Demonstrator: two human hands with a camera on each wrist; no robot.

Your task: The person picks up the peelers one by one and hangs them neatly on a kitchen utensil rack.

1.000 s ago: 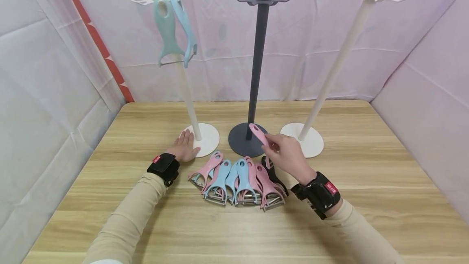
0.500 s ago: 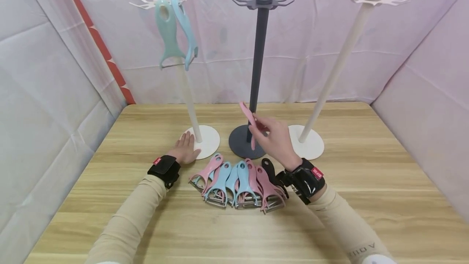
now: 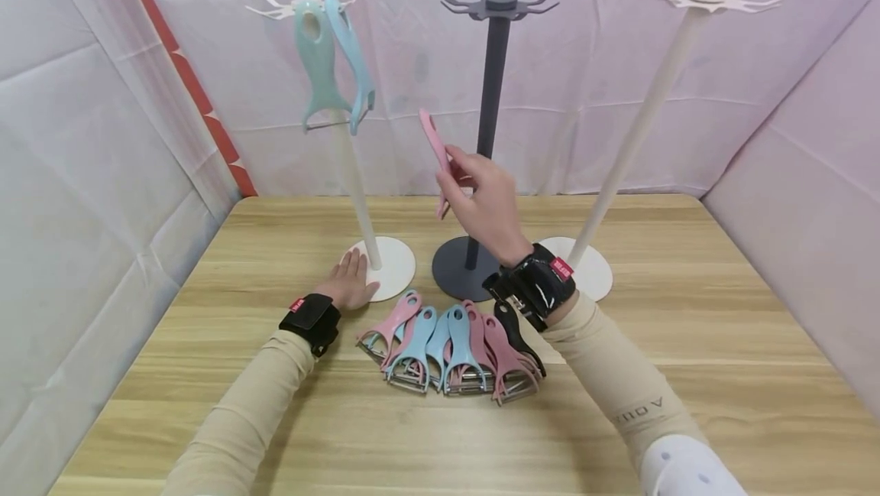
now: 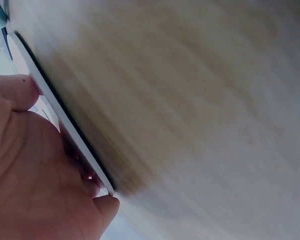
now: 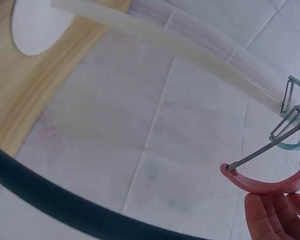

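Partly hidden: pink peeler (image 3: 436,153), its lower end covered by right hand (image 3: 481,202) in head view. Blade and pink fork visible only in right wrist view (image 5: 270,172), cut off at frame edge, fingertips (image 5: 270,212) just below. Left wrist view strongly blurred, only palm (image 4: 30,175) and thin white edge of base (image 4: 65,117) readable.

Peeler long axis nearly upright, slightly tilted, handle end up and to the left, blade end down. Held in the air above table (image 3: 687,328), between left white stand (image 3: 354,175) and dark stand (image 3: 490,114).

Right hand curled, pinching peeler. Left hand (image 3: 349,283) flat, fingers straight, resting on base (image 3: 393,263) of left white stand. Pile of peelers (image 3: 454,343) on table near both wrists.
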